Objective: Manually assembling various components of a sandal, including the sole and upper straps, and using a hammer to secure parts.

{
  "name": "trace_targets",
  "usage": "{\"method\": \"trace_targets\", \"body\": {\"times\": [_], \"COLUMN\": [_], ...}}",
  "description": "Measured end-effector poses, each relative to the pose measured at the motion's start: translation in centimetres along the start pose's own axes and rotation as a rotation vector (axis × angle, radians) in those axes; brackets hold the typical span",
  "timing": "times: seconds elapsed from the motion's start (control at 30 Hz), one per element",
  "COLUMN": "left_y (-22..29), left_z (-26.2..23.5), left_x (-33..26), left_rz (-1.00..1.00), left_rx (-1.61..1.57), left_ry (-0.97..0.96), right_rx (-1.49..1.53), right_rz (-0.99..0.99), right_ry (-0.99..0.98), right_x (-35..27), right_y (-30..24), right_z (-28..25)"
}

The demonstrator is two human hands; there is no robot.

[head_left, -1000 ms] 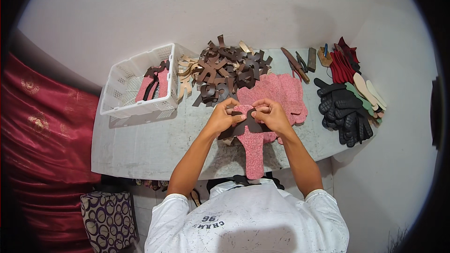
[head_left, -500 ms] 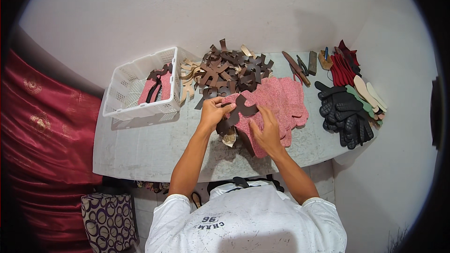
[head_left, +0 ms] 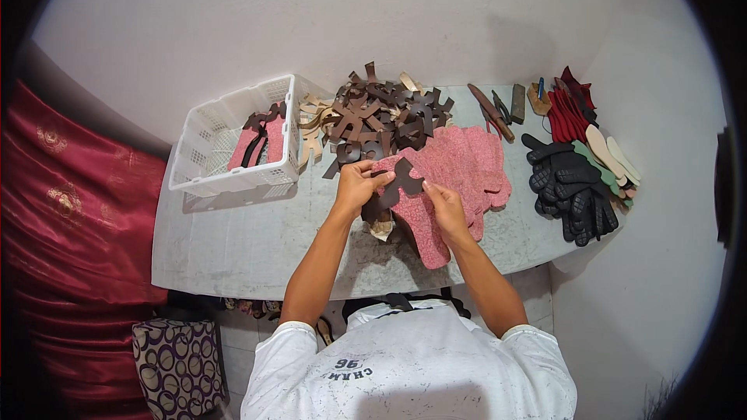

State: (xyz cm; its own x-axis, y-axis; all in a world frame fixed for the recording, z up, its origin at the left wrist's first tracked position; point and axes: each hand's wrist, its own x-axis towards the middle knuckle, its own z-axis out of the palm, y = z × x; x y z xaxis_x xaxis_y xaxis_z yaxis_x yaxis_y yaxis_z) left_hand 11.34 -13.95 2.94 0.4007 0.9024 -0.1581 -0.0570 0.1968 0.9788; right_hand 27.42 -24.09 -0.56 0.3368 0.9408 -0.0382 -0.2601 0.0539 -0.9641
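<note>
At the middle of the table I hold a pink patterned sole-shaped piece [head_left: 424, 231] with a dark brown strap cutout [head_left: 407, 179] lying across its upper part. My left hand [head_left: 358, 187] is closed at the far left edge of the two, thumb on top of the brown strap. With thumb and fingers pinched, my right hand [head_left: 447, 210] grips the strap's right end near the pink edge. The fingers' undersides are hidden. More brown material and a pale crumpled scrap [head_left: 380, 230] show under my left hand. A stack of similar pink pieces [head_left: 475, 159] lies just right.
A heap of brown cutouts [head_left: 373, 113] and beige ones [head_left: 311, 136] lies behind my hands. At left stands a white plastic basket [head_left: 233, 180] holding pink pieces with brown straps. Right are a knife [head_left: 492, 111], a dark block [head_left: 518, 105], black soles [head_left: 568, 187] and red pieces [head_left: 570, 109].
My right hand's fingers have closed from a spread pose onto the strap's right end. The pink piece's near end has shifted slightly right and toward me. My left hand stays almost in place.
</note>
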Motion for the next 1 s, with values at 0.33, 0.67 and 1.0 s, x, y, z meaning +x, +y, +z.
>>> {"method": "trace_targets", "body": {"times": [0.33,0.67,1.0], "left_y": [-0.4,1.1,1.7], "left_z": [-0.2,-0.3,-0.1], "left_x": [-0.9,-1.5,-2.2], "left_rz": [-0.034,-0.033,-0.030], "left_rx": [-0.023,0.175,0.242], "left_ry": [-0.076,-0.222,-0.286], "right_rx": [0.046,-0.110,0.101], "right_rz": [0.124,0.223,0.328], "right_ry": [-0.141,-0.466,-0.533], "right_x": [-0.6,0.0,-0.3], "right_y": [-1.9,-3.2,-2.4], "right_z": [-0.2,-1.9,-3.0]}}
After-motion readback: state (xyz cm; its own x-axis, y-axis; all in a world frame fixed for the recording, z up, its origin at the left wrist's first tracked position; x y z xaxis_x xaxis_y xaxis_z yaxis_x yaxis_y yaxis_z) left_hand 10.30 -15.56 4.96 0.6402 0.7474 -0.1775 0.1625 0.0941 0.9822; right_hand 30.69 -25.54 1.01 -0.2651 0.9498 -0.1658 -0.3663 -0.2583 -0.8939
